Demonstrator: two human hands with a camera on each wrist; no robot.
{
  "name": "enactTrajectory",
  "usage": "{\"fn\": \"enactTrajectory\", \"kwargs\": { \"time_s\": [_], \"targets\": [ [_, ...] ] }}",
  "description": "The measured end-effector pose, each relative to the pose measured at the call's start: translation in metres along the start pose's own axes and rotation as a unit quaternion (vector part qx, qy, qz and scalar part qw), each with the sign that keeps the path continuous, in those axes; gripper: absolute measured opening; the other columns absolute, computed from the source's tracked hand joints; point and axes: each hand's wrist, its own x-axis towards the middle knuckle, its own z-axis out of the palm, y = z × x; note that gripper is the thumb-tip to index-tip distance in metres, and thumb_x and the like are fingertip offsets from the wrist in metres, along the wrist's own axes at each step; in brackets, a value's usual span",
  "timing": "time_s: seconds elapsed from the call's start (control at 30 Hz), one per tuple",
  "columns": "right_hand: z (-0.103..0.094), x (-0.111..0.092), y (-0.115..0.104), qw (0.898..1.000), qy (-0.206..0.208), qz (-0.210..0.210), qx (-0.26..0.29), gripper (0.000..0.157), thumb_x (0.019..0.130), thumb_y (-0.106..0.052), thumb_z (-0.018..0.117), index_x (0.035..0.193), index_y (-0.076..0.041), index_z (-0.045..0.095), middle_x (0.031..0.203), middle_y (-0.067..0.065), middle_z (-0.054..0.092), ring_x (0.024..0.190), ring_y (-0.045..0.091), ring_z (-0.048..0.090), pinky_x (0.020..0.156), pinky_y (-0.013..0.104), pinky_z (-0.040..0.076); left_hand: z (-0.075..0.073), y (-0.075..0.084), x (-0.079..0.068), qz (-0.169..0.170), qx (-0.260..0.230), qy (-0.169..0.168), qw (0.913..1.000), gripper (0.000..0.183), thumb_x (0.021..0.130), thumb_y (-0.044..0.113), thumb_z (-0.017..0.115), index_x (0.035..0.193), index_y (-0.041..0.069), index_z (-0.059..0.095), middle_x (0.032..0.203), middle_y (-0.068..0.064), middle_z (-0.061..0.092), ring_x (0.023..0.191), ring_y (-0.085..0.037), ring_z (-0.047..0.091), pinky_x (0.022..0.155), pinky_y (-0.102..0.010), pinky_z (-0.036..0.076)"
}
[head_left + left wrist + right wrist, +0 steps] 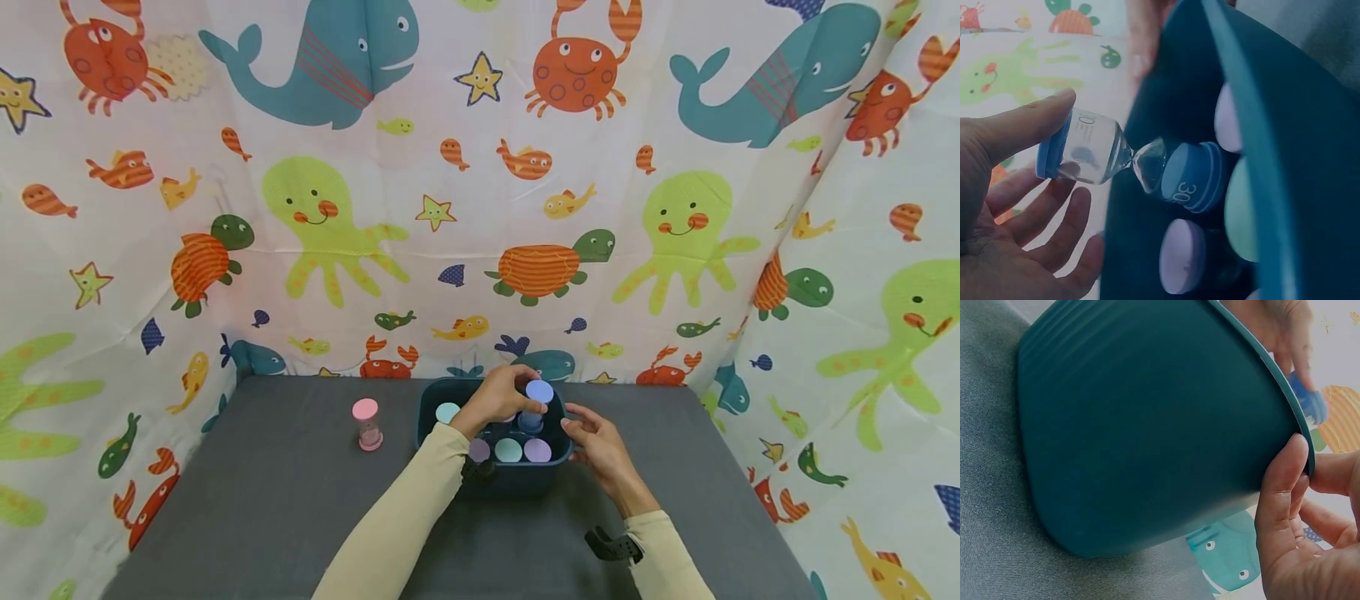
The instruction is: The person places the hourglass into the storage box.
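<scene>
My left hand (495,398) pinches the top cap of a blue sand timer (1094,140) between thumb and fingers. The timer stands partly above the dark teal bin (498,480), its lower cap, marked 30, inside the bin. In the left wrist view, lilac (1179,256) and mint (1241,209) caps show near it. My right hand (606,450) grips the bin's right rim, with thumb and fingers on either side of the wall in the right wrist view. More round caps show in the bin, among them a pale aqua one (447,412) at the left; their bodies are mostly hidden.
A pink sand timer (367,425) stands upright on the grey table (300,492), left of the bin. Behind the table hangs a white curtain (457,233) printed with sea animals. A black strap (613,546) is on the right wrist.
</scene>
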Motion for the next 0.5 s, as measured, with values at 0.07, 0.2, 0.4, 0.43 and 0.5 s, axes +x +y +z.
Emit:
{"fn": "enactTrajectory", "kwargs": {
  "time_s": [0.07,0.2,0.4,0.43,0.5],
  "targets": [
    [0.0,-0.001,0.001,1.0,0.0,0.0,0.001,0.045,0.099,-0.021,0.059,0.141,-0.01,0.049,0.107,0.008,0.063,0.078,0.017,0.063,0.062,0.026,0.053,0.002,-0.004,0.002,-0.003,0.002,-0.002,1.0,0.048,0.077,0.024,0.084,0.12,0.013,0.066,0.109,-0.004,0.068,0.094,-0.016,0.06,0.086,-0.032,0.055],
    [0.002,-0.001,0.003,1.0,0.001,0.005,0.003,0.044,0.098,-0.022,0.059,0.141,-0.012,0.05,0.109,0.008,0.063,0.079,0.018,0.063,0.063,0.026,0.053,0.007,-0.011,0.004,-0.011,0.01,0.002,0.9999,0.048,0.077,0.024,0.084,0.12,0.011,0.067,0.106,-0.005,0.067,0.091,-0.016,0.059,0.084,-0.031,0.055],
    [0.001,0.001,0.003,1.0,-0.004,0.002,0.008,0.044,0.099,-0.021,0.059,0.141,-0.012,0.05,0.112,0.01,0.063,0.084,0.023,0.063,0.063,0.026,0.053,0.018,-0.022,0.008,-0.012,0.028,0.019,0.9994,0.048,0.076,0.023,0.085,0.119,0.011,0.068,0.108,-0.006,0.07,0.094,-0.016,0.062,0.088,-0.034,0.054],
    [0.001,0.001,0.003,1.0,-0.004,0.001,0.01,0.044,0.099,-0.021,0.059,0.141,-0.011,0.05,0.111,0.011,0.063,0.084,0.023,0.063,0.062,0.026,0.053,0.02,-0.025,0.008,-0.013,0.031,0.019,0.9992,0.048,0.076,0.023,0.085,0.119,0.011,0.068,0.109,-0.006,0.07,0.095,-0.017,0.063,0.089,-0.035,0.053],
    [0.0,0.001,0.002,1.0,-0.002,-0.001,0.014,0.043,0.098,-0.02,0.059,0.14,-0.012,0.051,0.109,0.013,0.063,0.083,0.024,0.063,0.061,0.026,0.053,0.025,-0.029,0.01,-0.013,0.046,0.022,0.9986,0.048,0.076,0.025,0.085,0.119,0.013,0.068,0.113,-0.006,0.07,0.099,-0.018,0.063,0.095,-0.038,0.051]
  ]
}}
